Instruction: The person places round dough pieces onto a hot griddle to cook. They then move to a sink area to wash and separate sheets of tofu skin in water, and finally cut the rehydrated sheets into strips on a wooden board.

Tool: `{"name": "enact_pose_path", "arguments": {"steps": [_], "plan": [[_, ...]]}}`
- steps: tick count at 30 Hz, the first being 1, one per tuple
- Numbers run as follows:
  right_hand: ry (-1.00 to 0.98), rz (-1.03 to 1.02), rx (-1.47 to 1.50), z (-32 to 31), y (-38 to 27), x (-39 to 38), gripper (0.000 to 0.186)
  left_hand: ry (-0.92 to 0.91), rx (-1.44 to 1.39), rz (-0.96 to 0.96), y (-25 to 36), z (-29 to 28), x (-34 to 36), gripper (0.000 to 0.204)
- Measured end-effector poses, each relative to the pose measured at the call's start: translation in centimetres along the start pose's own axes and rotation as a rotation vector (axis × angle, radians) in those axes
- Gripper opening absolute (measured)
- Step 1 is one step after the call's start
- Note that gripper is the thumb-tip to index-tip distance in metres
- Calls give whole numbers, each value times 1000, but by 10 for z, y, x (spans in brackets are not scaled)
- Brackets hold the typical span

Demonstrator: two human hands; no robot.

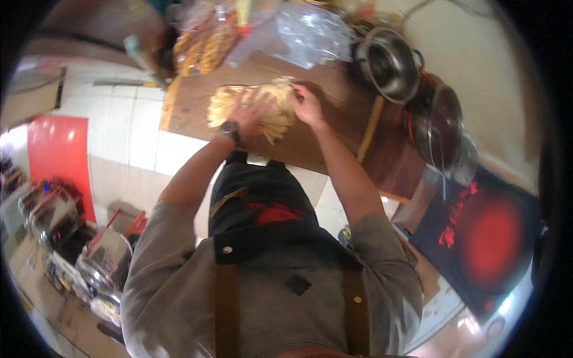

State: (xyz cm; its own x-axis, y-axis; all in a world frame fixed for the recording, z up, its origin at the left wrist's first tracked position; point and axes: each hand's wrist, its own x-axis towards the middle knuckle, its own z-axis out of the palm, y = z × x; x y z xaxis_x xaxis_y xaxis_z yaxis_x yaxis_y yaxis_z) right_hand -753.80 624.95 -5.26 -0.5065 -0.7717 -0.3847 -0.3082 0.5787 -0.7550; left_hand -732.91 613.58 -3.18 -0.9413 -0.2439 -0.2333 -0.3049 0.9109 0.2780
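A fanned pile of pale yellow, flat strips (274, 127) lies on the brown wooden table (340, 128); blur hides what food or material it is. My left hand (253, 111), with a watch at the wrist, rests flat over the pile with its fingers spread. At the pile's right end, my right hand (307, 106) is closed, its curled fingers against the gathered strips. The tips of those fingers are partly hidden.
Clear plastic bags (313, 36) and a bag of brown, twisted pieces (206, 45) lie along the table's far side. To the right stand a steel pot (391, 64) and a dark lidded pan (439, 122). Glass-lidded pots (104, 256) sit at lower left.
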Motion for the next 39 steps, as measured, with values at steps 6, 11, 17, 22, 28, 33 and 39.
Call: {"name": "enact_pose_path", "arguments": {"steps": [6,11,17,22,28,33,39], "plan": [[167,-292,-511,-9,-74,1,36,180,-114,92,-2,-29,-21,110],[-310,-308,338,78,-194,40,28,337,-371,-57,-14,-35,-63,102],[-322,448,831,198,-274,143,24,570,-411,-337,-42,-19,-147,99],[-205,810,1107,210,-322,149,19,509,-410,-594,-62,11,-210,102],[-348,851,1156,207,-270,215,18,570,-487,-563,-69,10,-214,93],[-437,633,1250,161,-323,142,22,582,-486,-472,-74,9,-203,93],[-839,411,1327,107,-315,90,28,525,-415,-247,-70,4,-154,89]]}}
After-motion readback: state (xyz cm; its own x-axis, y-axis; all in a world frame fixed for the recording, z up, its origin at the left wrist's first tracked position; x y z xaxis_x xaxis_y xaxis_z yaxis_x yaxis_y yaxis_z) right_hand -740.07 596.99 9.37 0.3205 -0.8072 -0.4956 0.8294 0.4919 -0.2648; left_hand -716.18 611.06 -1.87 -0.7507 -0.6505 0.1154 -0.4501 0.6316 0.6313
